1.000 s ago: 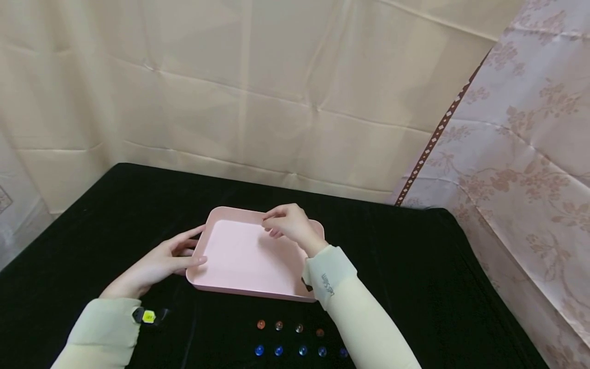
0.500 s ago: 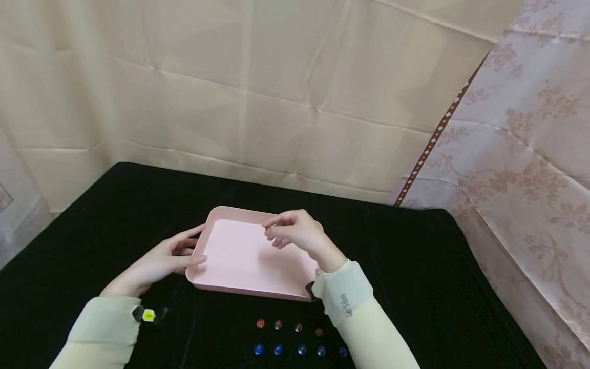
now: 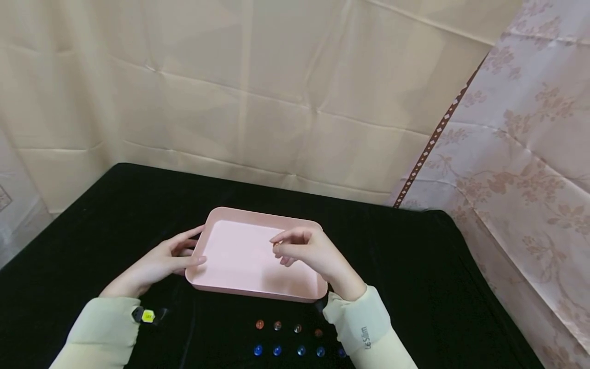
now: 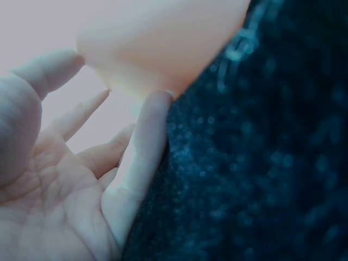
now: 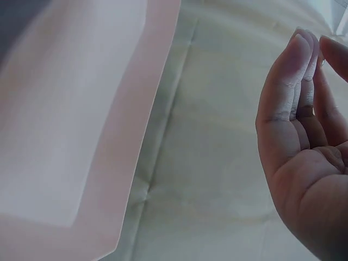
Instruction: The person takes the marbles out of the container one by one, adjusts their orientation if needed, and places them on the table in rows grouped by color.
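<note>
A pink rectangular tray lies on the black cloth, its inner floor bare where it shows in the head view. My left hand grips the tray's left side, thumb over the rim and fingers along the outside; the left wrist view shows fingertips touching the tray wall. Above the tray's right half, my right hand pinches a small orange-red marble between thumb and index finger. In the right wrist view that hand has its fingertips together, and the marble is mostly hidden.
In front of the tray, two rows of glass marbles lie on the black cloth: several reddish and clear marbles, and nearer, several blue marbles. The right sleeve partly covers the last blue one. A cream curtain hangs behind.
My right hand has drawn back from the tray's far side toward its near right, still pinching the marble, which shows more clearly now. The left hand and tray hold their place.
</note>
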`<state>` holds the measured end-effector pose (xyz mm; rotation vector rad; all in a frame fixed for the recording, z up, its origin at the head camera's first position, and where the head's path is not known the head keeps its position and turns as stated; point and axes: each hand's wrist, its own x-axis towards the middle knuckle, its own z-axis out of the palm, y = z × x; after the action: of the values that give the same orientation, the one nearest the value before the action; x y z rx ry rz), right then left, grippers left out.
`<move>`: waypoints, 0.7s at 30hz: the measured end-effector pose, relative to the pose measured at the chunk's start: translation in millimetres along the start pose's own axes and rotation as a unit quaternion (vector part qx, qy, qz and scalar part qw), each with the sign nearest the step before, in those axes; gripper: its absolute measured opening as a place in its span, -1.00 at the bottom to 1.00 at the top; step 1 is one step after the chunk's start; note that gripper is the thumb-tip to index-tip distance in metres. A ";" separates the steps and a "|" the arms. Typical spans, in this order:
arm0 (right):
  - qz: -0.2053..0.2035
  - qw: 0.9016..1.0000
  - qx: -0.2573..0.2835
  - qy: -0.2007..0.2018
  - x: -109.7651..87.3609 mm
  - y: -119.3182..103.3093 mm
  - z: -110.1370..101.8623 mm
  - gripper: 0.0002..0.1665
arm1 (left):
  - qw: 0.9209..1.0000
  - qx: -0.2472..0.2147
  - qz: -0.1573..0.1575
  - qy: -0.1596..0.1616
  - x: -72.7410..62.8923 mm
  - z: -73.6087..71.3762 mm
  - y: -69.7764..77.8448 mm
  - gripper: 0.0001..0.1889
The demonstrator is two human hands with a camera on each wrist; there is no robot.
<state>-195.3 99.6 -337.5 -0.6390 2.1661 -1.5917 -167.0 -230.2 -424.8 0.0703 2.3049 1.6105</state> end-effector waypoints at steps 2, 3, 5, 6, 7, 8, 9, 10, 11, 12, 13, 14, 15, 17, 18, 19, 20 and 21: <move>-0.001 1.000 0.006 -0.002 -4.8 2.2 -0.4 -0.73 | 1.000 -0.001 0.000 -0.001 -0.1 0.2 -0.1 -0.11; 0.002 1.000 0.009 -0.002 -7.1 3.3 -0.8 -0.73 | 1.000 -0.002 0.000 -0.001 -0.2 0.3 -0.1 -0.11; 0.010 1.000 0.010 0.000 -11.9 4.9 -1.7 -0.72 | 1.000 -0.002 0.001 0.000 -0.3 0.6 -0.1 -0.11; 0.011 1.000 0.011 0.002 -13.9 6.2 -2.1 -0.72 | 1.000 -0.001 0.001 0.000 -0.4 0.8 0.0 -0.11; 0.012 1.000 0.012 0.004 -15.7 7.4 -2.4 -0.71 | 1.000 -0.001 0.000 0.001 -0.4 0.8 -0.1 -0.11; 0.014 1.000 0.013 0.006 -17.5 8.3 -2.6 -0.71 | 1.000 0.000 0.000 0.001 -0.3 0.8 -0.1 -0.11; 0.015 1.000 0.013 0.008 -19.2 9.3 -2.9 -0.71 | 1.000 0.000 0.000 0.001 -0.4 0.7 -0.1 -0.11; 0.015 1.000 0.014 0.010 -20.7 10.0 -3.1 -0.71 | 1.000 0.000 0.000 0.001 -0.4 0.7 -0.2 -0.11; 0.014 1.000 0.016 0.012 -22.0 10.6 -3.2 -0.71 | 1.000 0.001 0.000 0.001 -0.4 0.7 -0.1 -0.11; 0.013 1.000 0.017 0.013 -23.2 11.2 -3.3 -0.71 | 1.000 0.001 0.000 0.001 -0.4 0.7 -0.1 -0.11; 0.011 1.000 0.018 0.014 -24.4 11.4 -3.4 -0.71 | 1.000 0.002 0.000 0.001 -0.5 0.7 -0.1 -0.11; 0.011 1.000 0.019 0.014 -25.6 11.5 -3.5 -0.71 | 1.000 0.002 -0.001 0.001 -0.6 0.8 0.0 -0.11; 0.009 1.000 0.019 0.014 -26.8 11.3 -3.5 -0.71 | 1.000 0.002 -0.002 0.001 -0.7 0.9 0.1 -0.10; 0.009 1.000 0.019 0.013 -29.6 11.0 -3.6 -0.71 | 1.000 0.003 -0.003 0.002 -0.8 1.0 0.3 -0.10; 0.009 1.000 0.020 0.012 -31.1 10.7 -3.7 -0.70 | 1.000 0.003 -0.004 0.002 -0.9 1.1 0.4 -0.10; 0.008 1.000 0.022 0.012 -32.7 10.4 -4.0 -0.70 | 1.000 0.003 -0.004 0.001 -1.0 1.2 0.5 -0.10; 0.007 1.000 0.025 0.012 -34.3 10.1 -4.3 -0.69 | 1.000 0.003 -0.004 0.001 -1.1 1.2 0.6 -0.10; 0.006 1.000 0.028 0.012 -35.9 9.9 -4.7 -0.69 | 1.000 0.003 -0.004 0.001 -1.2 1.1 0.7 -0.10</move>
<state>-169.6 126.1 -344.4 -0.5920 2.1305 -1.6571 -165.7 -229.3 -424.2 0.0606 2.3098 1.6004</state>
